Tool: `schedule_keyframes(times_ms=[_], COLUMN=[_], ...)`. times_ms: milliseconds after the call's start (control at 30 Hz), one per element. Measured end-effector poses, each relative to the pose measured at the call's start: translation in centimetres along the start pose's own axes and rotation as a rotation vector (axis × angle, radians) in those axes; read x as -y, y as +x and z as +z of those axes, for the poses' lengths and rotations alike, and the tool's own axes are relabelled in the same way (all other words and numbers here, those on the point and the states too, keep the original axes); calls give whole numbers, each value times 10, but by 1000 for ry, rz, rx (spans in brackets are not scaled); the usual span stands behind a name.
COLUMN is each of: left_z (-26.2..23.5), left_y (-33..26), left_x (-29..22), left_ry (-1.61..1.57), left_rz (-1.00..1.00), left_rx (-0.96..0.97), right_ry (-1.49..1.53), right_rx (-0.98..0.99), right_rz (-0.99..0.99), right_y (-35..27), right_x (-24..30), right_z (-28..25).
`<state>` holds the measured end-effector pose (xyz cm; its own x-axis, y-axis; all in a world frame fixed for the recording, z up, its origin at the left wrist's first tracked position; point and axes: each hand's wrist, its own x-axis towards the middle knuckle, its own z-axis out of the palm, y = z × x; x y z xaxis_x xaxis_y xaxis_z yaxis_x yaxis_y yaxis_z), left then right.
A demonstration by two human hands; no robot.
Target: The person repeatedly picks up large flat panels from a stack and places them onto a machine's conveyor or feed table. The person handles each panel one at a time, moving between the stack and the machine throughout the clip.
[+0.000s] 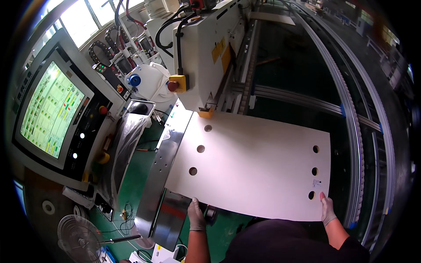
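A large white panel [258, 168] lies almost flat in front of me, with a row of round holes near its left end and another near its right. At its near edge, toward the left, my gloved left hand [197, 215] grips the board, fingers hidden beneath. My gloved right hand [327, 209] holds the near right corner, its thumb on top close to a hole and a small label [316, 183]. The panel's left part rests on a metal machine bed [160, 168], and its far left corner reaches under the machine head [202, 57].
A control console [52, 109] with a lit screen stands at left. Emergency stop buttons sit on the console [103, 110] and machine head [173, 86]. A fan [79, 239] and loose cables [127, 215] are at lower left. Conveyor rails [351, 131] run along the right.
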<state>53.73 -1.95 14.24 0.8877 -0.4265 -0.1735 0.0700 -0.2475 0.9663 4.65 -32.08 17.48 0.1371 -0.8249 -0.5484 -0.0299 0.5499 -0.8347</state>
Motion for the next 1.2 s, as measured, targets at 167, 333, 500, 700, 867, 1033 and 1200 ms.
schedule_keyframes(times_ms=[167,333,500,700,867,1033,1200], left_z=[51,106,150,149,120,73,22], left_y=[48,89,112,135,86,17,-48], left_x=[-16,-39,-96,-47,-55,-49,-19], left_ry=[-261,-397,-399,-251,474,731,772], left_rz=[-148,-242,-183,-241,45,147,34], left_rx=[13,-47,19,18,144,113,38], right_ry=[-59,-31,-12,-378,-544,-216,-222], right_rx=[15,31,40,-85,-141,-67,370], right_rz=[-21,-83,-82,-484,-563,-405,31], right_y=[77,138,206,201,198,221,238], right_x=[17,41,61,93,102,96,-17], right_z=[-5,-3,-12,46,51,46,118])
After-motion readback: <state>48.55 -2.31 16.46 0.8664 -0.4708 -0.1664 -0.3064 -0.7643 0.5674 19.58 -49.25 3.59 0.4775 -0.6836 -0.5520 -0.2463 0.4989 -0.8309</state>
